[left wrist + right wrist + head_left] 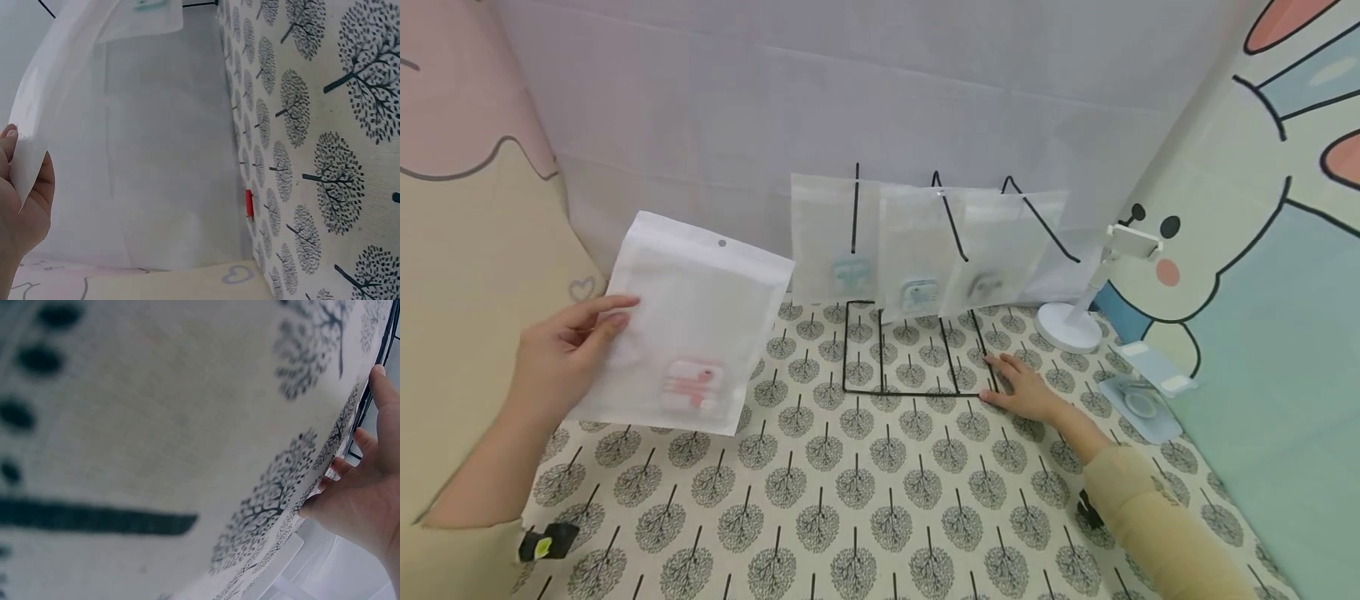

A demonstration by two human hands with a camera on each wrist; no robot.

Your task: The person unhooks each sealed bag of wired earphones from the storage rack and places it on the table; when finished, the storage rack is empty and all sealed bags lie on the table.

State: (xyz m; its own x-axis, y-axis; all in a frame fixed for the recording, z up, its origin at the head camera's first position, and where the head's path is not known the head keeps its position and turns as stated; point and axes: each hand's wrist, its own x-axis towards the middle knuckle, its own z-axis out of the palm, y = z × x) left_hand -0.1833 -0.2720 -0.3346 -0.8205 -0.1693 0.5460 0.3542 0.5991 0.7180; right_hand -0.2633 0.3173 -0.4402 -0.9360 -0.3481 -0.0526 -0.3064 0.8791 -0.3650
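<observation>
My left hand [568, 346] pinches the left edge of a flat white zip pouch [700, 267] with a round hang hole at its top. Pink-and-white earphones [694, 385] show through its lower front. Seen edge-on in the left wrist view, the pouch [44, 94] sits between thumb and fingers. A black wire display rack [919, 394] stands on the table, with three similar pouches hung from its hooks: left [820, 233], middle [913, 237] and right [1000, 242]. At the rack base's right front corner, my right hand [1026, 392] rests with fingers spread, fingertips at the wire.
Right of the rack stands a white phone stand [1070, 327], with a pale blue folding stand [1141, 404] nearer me. A tree-print cloth [820, 500] covers the table. White fabric [700, 108] hangs behind. A small red object [249, 204] lies near the table's far edge.
</observation>
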